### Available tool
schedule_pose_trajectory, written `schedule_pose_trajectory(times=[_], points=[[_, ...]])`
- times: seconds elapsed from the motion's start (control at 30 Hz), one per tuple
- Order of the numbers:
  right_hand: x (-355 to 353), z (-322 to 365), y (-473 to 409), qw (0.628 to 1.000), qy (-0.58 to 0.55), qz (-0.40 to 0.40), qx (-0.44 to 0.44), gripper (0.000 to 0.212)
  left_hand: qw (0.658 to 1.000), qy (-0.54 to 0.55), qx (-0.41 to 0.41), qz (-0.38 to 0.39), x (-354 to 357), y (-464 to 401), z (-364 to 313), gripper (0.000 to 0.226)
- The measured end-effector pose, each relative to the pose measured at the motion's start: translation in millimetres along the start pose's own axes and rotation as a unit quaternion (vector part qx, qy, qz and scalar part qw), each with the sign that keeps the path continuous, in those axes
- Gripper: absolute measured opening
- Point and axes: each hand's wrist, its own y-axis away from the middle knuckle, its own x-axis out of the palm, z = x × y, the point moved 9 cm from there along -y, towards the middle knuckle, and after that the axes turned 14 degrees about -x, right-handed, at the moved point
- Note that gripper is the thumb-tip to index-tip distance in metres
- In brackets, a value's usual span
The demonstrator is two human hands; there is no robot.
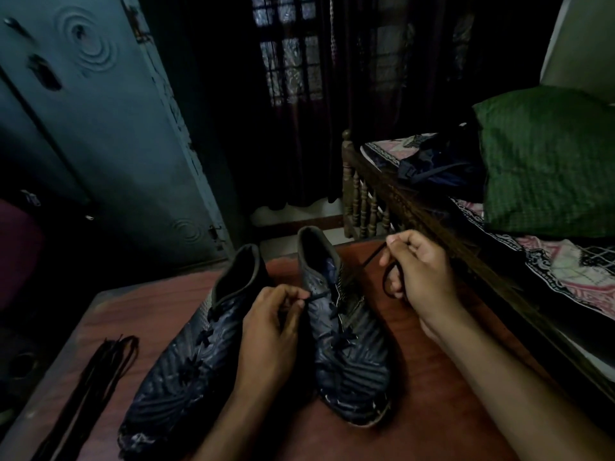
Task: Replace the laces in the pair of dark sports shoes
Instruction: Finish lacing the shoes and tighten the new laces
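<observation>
Two dark sports shoes stand side by side on a reddish-brown table (432, 410), toes toward me. The left shoe (186, 364) is laced. On the right shoe (346, 354) a dark lace (372, 261) runs through the lower eyelets. My left hand (269, 331) pinches one end of that lace at the upper eyelets. My right hand (419, 271) is raised to the right of the shoe and grips the other end, which loops round its fingers.
A bundle of dark loose laces (100, 384) lies at the table's left edge. A wooden bed frame (392, 197) with a green pillow (545, 161) and a dark bag (439, 168) runs along the right. A blue-grey metal cupboard (100, 128) stands behind on the left.
</observation>
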Motion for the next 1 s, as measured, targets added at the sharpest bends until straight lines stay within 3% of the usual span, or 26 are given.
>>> schedule_pose_trajectory(times=[0.17, 0.37, 0.5, 0.6, 0.77, 0.9, 1.0], points=[[20, -12, 14, 0.992, -0.062, 0.05, 0.1, 0.032, 1.0, -0.012, 0.006, -0.002, 1, -1, 2, 0.016], [23, -5, 15, 0.965, -0.216, 0.007, 0.148, 0.018, 1.0, -0.003, 0.009, 0.003, 2, -1, 1, 0.016], [10, -4, 9, 0.97, -0.211, -0.046, 0.115, 0.021, 1.0, -0.001, 0.006, 0.002, 1, -2, 3, 0.016], [-1, -1, 3, 0.98, -0.171, -0.068, 0.074, 0.021, 1.0, -0.006, 0.009, 0.005, 2, -3, 3, 0.015], [-2, 4, 3, 0.997, -0.066, -0.036, 0.024, 0.02, 1.0, 0.007, -0.013, 0.009, 3, -5, 12, 0.016], [11, 7, 4, 0.997, 0.03, 0.068, -0.03, 0.014, 1.0, -0.001, -0.016, 0.004, 3, -3, 12, 0.017], [32, 9, 12, 0.958, 0.178, 0.187, -0.123, 0.015, 1.0, -0.005, -0.029, 0.007, 0, 1, 12, 0.018]])
